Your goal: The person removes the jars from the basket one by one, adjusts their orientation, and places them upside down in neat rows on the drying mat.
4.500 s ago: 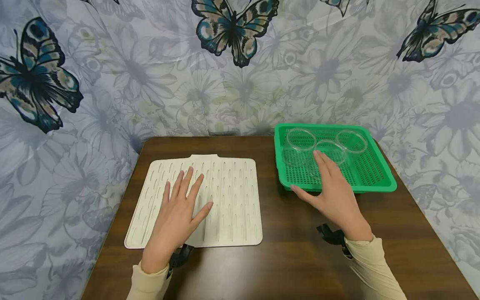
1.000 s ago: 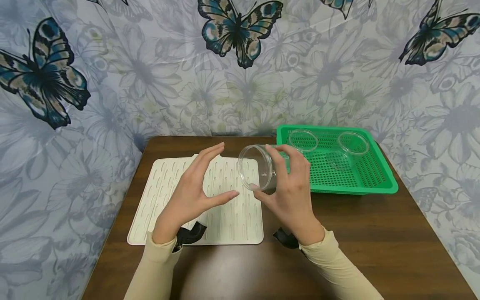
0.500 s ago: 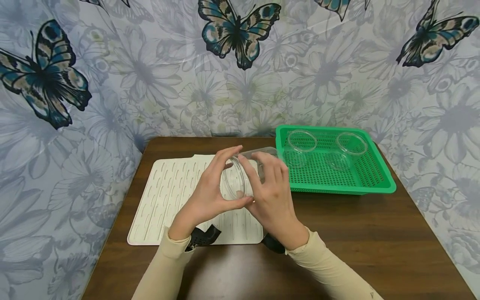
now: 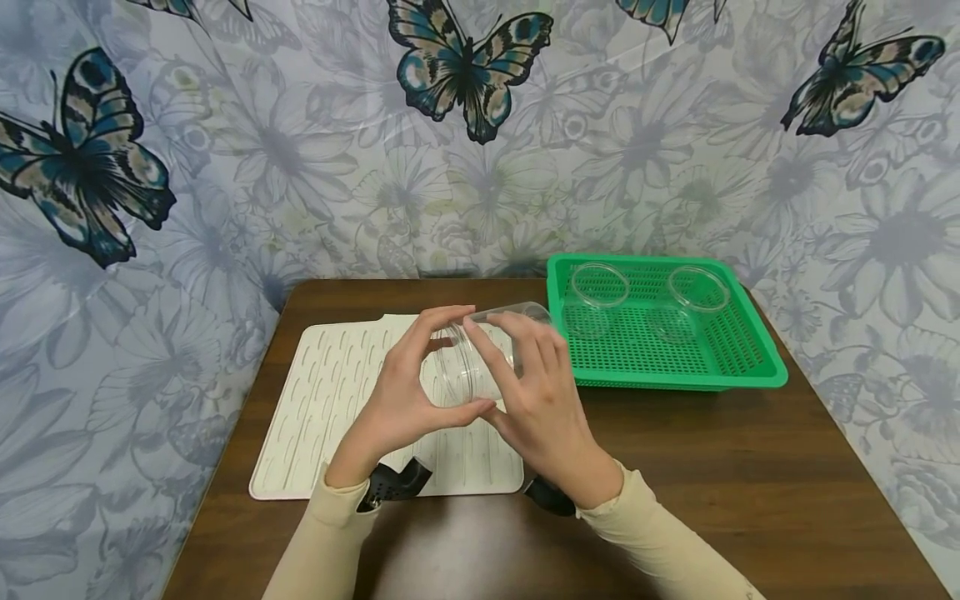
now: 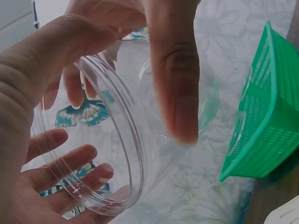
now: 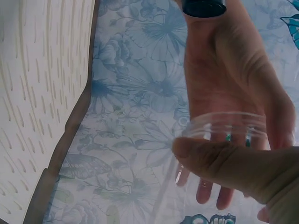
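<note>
A clear jar [image 4: 459,375] lies sideways between my two hands, above the white mat. Its ringed mouth end points left and its base tilts up to the right. With fingers and thumb spread round the mouth end, my left hand [image 4: 405,396] grips it. My right hand [image 4: 543,396] holds the jar's body, fingers over the top and thumb below. The left wrist view shows the round ridged rim [image 5: 133,126] close up, with left fingers [image 5: 84,158] seen through the clear wall. In the right wrist view the right thumb [image 6: 219,161] lies across the jar.
A white ribbed mat [image 4: 315,417] lies on the brown wooden table [image 4: 675,467], partly under my hands. At the back right stands a green perforated basket [image 4: 675,382] with two more clear jars [image 4: 600,286] in it. A butterfly-patterned cloth [image 4: 300,167] hangs behind the table.
Earlier my right hand reached into the basket, then brought one jar left over the mat. My left hand rose off the mat and now grips the jar's mouth end.
</note>
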`<state>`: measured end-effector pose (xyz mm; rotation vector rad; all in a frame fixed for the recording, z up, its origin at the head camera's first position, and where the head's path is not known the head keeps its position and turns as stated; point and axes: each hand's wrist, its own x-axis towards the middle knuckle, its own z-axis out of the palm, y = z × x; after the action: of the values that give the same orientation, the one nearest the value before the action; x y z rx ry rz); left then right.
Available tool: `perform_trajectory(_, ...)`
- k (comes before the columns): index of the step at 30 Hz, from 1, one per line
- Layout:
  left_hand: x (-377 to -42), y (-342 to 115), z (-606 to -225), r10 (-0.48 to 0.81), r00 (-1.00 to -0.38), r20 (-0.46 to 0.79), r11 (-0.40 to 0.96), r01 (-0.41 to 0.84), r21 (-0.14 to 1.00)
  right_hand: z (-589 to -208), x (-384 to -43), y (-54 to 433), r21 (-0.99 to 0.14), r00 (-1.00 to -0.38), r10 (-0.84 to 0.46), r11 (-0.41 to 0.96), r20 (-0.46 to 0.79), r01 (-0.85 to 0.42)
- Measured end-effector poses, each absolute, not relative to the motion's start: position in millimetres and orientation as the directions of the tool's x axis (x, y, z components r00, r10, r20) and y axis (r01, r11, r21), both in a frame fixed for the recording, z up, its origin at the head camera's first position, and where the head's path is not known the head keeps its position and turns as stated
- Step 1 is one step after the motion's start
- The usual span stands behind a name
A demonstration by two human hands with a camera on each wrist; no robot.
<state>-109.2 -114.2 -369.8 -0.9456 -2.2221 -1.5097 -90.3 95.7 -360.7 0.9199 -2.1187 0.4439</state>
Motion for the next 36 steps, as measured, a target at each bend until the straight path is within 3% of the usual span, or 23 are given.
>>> perform_trajectory(10, -101, -133, -374, 0.38, -0.766, 0.518, 0.199, 0.615, 0.763, -350, -77, 109, -0.167, -0.488, -0.531, 0.54, 0.693, -0.825)
perform_trajectory(16, -91, -143, -376, 0.407, -0.767, 0.496, 0.094, 0.575, 0.813, -344, -74, 132, -0.414, -0.521, -0.481, 0.318, 0.705, -0.853)
perform_trajectory(21, -88, -144, -376, 0.446, -0.708, 0.548, -0.034, 0.598, 0.801, -349, -78, 150, -0.639, -0.617, -0.442, 0.12, 0.651, -0.76)
perform_trajectory(26, -87, -142, -374, 0.476, -0.653, 0.59, -0.126, 0.613, 0.78, -360, -82, 160, -0.785, -0.676, -0.476, -0.05, 0.562, -0.618)
perform_trajectory(31, -86, -143, -374, 0.498, -0.634, 0.591, -0.166, 0.6, 0.783, -366, -82, 163, -0.86, -0.7, -0.521, -0.149, 0.488, -0.489)
perform_trajectory(36, -86, -144, -374, 0.5, -0.64, 0.583, -0.166, 0.59, 0.79, -367, -83, 162, -0.869, -0.704, -0.522, -0.184, 0.482, -0.459)
